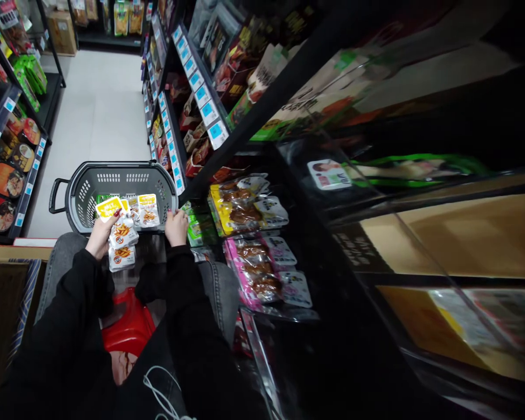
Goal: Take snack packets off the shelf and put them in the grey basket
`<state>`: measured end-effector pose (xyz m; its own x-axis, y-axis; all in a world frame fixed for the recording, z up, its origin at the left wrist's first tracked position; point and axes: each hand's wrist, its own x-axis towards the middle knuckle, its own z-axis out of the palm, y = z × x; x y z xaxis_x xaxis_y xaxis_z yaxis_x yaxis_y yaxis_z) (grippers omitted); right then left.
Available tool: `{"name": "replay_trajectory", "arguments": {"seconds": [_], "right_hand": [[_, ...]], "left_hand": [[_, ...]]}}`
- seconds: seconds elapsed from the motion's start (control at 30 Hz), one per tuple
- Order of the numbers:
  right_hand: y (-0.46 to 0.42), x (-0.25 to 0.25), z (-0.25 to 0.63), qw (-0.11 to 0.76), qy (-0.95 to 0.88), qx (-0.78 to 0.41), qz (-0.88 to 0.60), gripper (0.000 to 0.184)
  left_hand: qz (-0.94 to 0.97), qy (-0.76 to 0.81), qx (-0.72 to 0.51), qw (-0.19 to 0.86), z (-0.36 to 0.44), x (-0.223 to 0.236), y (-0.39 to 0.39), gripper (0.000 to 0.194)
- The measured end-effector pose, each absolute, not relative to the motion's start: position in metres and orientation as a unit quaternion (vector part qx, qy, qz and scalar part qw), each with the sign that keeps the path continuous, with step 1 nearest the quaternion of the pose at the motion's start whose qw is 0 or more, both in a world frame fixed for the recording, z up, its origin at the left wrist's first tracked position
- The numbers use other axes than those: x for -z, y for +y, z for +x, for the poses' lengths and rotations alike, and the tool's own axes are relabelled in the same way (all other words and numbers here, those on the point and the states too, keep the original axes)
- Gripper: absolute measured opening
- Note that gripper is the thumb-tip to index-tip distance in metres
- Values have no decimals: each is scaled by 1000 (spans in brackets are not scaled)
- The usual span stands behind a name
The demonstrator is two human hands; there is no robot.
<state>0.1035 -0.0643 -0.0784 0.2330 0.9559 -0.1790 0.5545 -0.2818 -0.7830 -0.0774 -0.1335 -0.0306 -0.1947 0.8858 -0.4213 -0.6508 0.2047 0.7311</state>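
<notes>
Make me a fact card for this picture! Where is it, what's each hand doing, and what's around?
Place: shop aisle between shelves
Left hand: holding small white-and-yellow packets
Right hand: gripping the rim of a gray basket
In the basket: more packets
To the right: yellow packs, with pink packs nearer the camera
Between the legs: a red thing; can't tell what

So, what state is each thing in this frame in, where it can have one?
Dark gray perforated plastic basket: upright, open-topped, partly filled
Yellow-and-white flat packets: held, spread out
Left hand: closed on those packets
Right hand: curled at the basket's right end, exact grip hidden
Yellow-edged clear plastic packs: stacked
Pink-edged clear plastic packs: lying flat
</notes>
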Motion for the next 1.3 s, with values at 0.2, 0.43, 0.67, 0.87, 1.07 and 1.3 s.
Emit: {"name": "replay_trajectory", "arguments": {"seconds": [0.2,0.43,0.67,0.87,1.07,1.3], "right_hand": [[-96,59,85,336,-614,-461,-546,22],[-119,70,60,373,-551,-534,-522,36],[-112,75,65,402,-524,-527,-535,31],[-114,71,68,442,-505,-501,-547,21],[-110,61,85,504,-466,-477,-548,26],[-112,47,92,539,-392,-577,-472,25]], "left_hand": [[143,462,-618,619,-75,35,-134,50],[149,488,-602,615,-70,35,-135,50],[139,434,-594,662,-75,33,-134,38],[182,443,-588,652,-77,37,-133,49],[170,479,-611,606,-82,37,-132,52],[183,496,-621,578,-84,37,-131,49]]}}
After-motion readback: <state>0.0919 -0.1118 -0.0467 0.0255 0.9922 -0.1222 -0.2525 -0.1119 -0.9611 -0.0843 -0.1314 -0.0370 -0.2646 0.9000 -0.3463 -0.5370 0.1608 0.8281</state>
